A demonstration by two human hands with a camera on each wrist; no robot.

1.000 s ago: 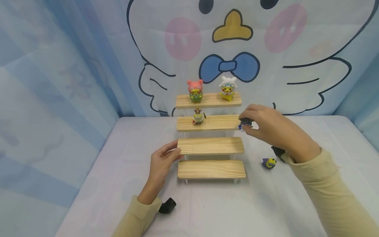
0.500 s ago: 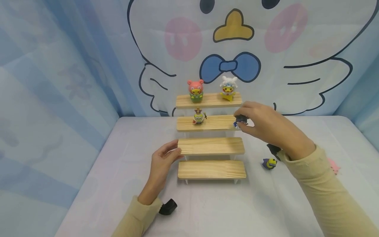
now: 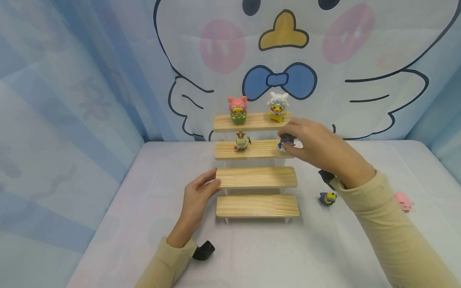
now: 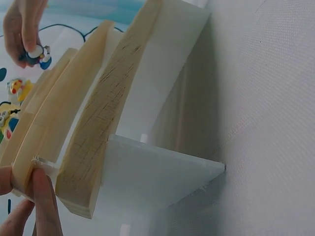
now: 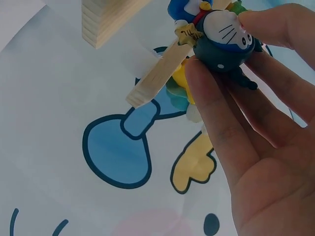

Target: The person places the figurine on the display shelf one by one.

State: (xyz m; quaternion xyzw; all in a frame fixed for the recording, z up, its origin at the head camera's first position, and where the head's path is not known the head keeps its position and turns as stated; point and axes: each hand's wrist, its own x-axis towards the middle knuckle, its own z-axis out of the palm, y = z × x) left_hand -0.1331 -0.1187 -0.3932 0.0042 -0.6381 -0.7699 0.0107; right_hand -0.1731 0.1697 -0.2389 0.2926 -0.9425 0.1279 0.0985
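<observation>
A four-step wooden display stand stands on the white cloth. My left hand grips the left end of its second step from the front; in the left wrist view, fingers lie at the edge of that board. At the right end of the third step, my right hand pinches a Doraemon figurine with a dark hood and a gold star. Whether its base touches the board cannot be made out. A crowned Minion figurine occupies that step's left part.
On the top step are a pink-hooded figurine and a white-hooded Pikachu figurine. Right of the stand lie a purple-and-yellow figurine and a pink figurine. Behind hangs a printed curtain.
My right hand has carried the Doraemon figurine leftward and slightly back, from beside the third step to over its right end. The left hand keeps its grip on the stand.
</observation>
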